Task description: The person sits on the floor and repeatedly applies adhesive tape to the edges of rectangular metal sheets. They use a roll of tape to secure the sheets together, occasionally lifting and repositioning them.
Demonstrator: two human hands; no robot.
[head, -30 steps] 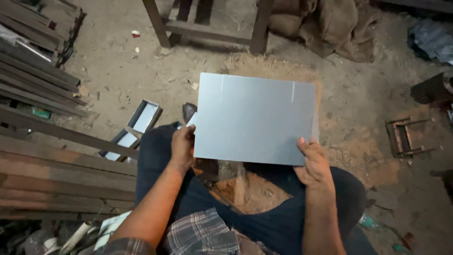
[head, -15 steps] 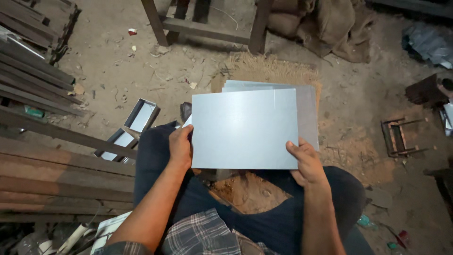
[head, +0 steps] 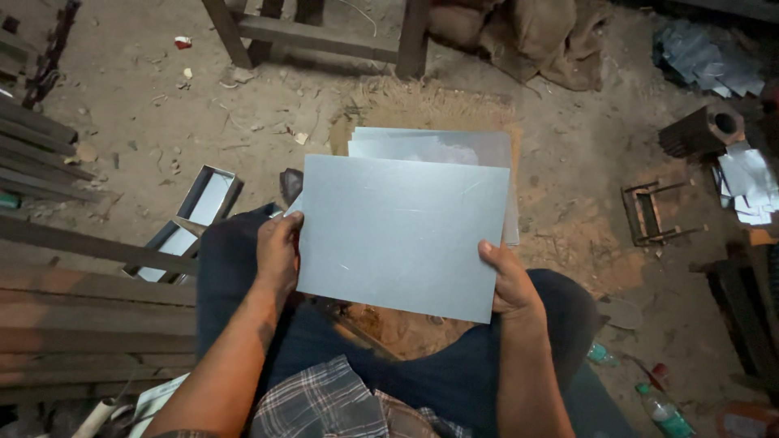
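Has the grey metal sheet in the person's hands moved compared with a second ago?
Yes. The metal sheet has come back toward the person's lap, uncovering more sheets stacked on the dirt floor behind it. Both the left hand and right hand grip it.

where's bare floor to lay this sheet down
Bare dirt lies between the wooden frame and the open metal box, left of the stacked sheets. The right side is crowded: metal bracket, scrap pieces, bottles.

**Dirt floor, cluttered all round**

Your dirt floor carries a stack of grey metal sheets at 12 o'clock, burlap sacks at 1, an open metal tray at 9, timber planks at 8, plastic bottles at 5.
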